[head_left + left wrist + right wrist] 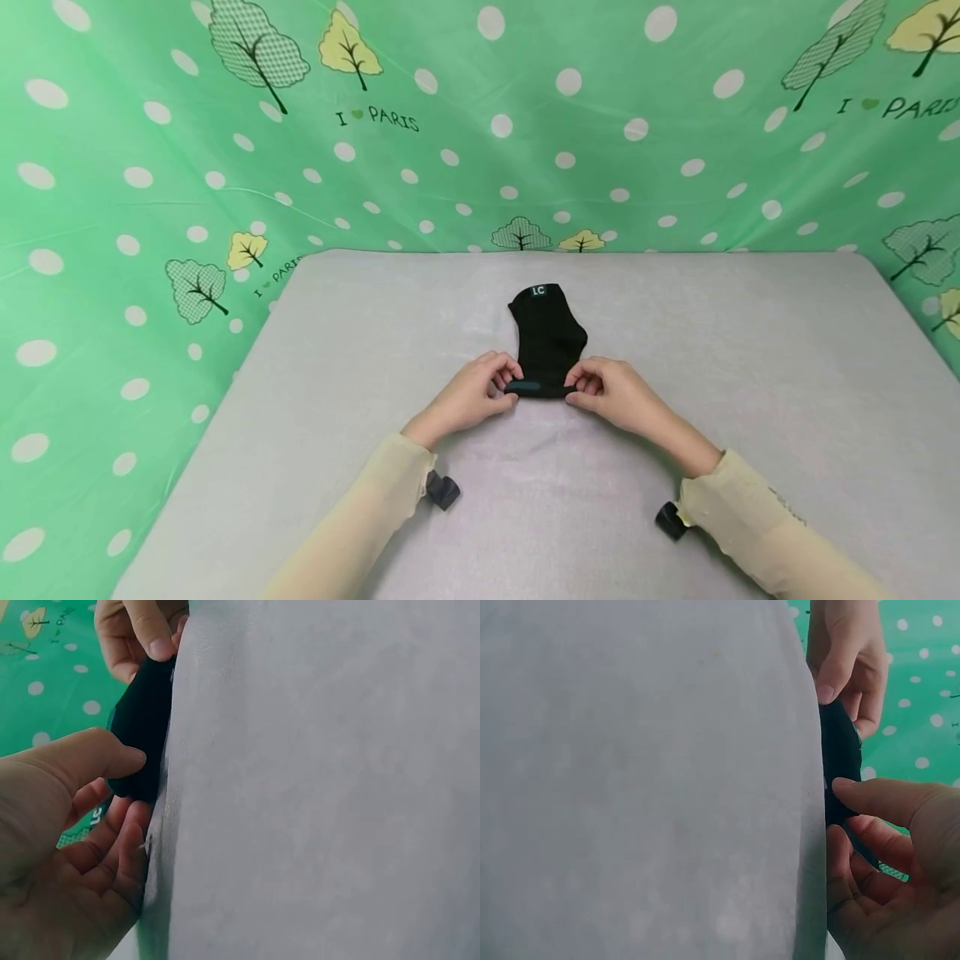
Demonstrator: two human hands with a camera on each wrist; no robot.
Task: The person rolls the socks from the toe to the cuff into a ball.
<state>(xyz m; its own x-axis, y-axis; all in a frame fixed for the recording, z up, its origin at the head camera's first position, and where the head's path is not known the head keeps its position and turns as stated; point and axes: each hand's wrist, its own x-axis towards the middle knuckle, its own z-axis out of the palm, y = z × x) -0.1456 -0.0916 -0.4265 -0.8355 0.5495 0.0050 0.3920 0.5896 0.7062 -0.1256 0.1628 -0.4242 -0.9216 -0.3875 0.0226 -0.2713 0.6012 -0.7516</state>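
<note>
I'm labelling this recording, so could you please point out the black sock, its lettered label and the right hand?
Black sock [550, 335], head view: middle of its fabric.
Lettered label [538, 291], head view: middle of its lettered face.
Right hand [618, 392], head view: back of the hand.

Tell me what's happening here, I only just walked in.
A person is handling a black sock on a grey-covered table. The left grip and the right grip pinch opposite ends of its near edge, which looks folded or rolled over. The rest of the sock stretches away from the person, with a small "LC" label at the far end.
</note>
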